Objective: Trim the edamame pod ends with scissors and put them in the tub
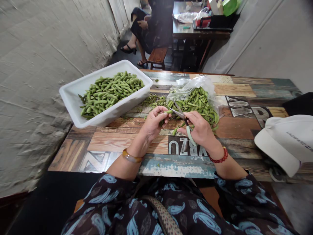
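Between thumb and fingers, my left hand pinches a green edamame pod. My right hand grips a pair of scissors with pale green handles, the blades parted at the tip of that pod. Just beyond both hands, a heap of edamame pods spills from a clear plastic bag onto the table. Small trimmings lie to the left of the heap. A white plastic tub stands at the left, with many edamame pods in it.
The table has a patchwork wood pattern. A white cap lies at its right edge, with a black object behind. Beyond, a person in dark clothes sits on a wooden stool beside another table.
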`<state>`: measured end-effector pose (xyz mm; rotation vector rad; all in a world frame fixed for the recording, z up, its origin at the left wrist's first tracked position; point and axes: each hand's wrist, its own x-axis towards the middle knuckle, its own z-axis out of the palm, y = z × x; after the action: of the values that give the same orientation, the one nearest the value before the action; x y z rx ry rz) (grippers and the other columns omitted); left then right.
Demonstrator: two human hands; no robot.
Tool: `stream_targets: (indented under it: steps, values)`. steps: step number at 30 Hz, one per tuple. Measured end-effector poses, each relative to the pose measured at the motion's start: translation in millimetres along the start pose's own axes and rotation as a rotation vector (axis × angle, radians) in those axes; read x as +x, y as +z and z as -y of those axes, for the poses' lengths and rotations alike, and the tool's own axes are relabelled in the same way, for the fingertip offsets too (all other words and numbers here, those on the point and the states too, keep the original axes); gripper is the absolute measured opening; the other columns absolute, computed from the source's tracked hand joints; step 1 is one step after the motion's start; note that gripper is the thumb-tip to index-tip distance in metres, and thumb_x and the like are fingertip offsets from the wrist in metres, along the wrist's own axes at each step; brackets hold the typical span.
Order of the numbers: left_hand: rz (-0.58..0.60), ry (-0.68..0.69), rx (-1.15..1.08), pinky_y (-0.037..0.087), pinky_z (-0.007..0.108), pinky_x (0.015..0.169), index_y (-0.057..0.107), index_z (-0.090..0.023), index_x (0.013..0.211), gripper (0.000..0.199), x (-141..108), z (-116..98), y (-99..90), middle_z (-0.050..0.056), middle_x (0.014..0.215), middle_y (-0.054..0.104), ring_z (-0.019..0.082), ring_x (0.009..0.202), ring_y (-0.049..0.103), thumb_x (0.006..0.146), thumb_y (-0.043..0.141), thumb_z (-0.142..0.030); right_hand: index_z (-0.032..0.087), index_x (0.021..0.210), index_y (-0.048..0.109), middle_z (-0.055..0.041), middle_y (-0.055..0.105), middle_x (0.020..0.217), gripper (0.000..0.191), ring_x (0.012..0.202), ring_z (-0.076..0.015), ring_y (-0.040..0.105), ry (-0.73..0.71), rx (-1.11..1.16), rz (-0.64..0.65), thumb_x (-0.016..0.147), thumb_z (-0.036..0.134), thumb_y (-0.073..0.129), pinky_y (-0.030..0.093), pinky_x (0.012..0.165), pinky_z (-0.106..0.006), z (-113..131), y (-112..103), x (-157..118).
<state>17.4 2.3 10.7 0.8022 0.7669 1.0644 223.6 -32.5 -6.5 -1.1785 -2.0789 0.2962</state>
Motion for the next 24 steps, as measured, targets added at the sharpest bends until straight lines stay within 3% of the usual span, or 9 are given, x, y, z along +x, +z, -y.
stream_targets:
  steps: [24]
  values:
    - [0.043, -0.014, 0.064, 0.032, 0.017, 0.045, 0.054, -0.016, 0.083, 0.034, -2.8, 7.5, 4.0, -0.001, 0.073, 0.065, 0.006, 0.052, 0.048, 0.067, 0.081, -0.030, 0.019, 0.129, 0.053, -0.0133, 0.062, 0.112, 0.056, 0.102, -0.0285, 0.063, -0.046, -0.014, 0.002, 0.084, 0.047, 0.071, 0.059, 0.085, -0.044, -0.9, 0.9, 0.3]
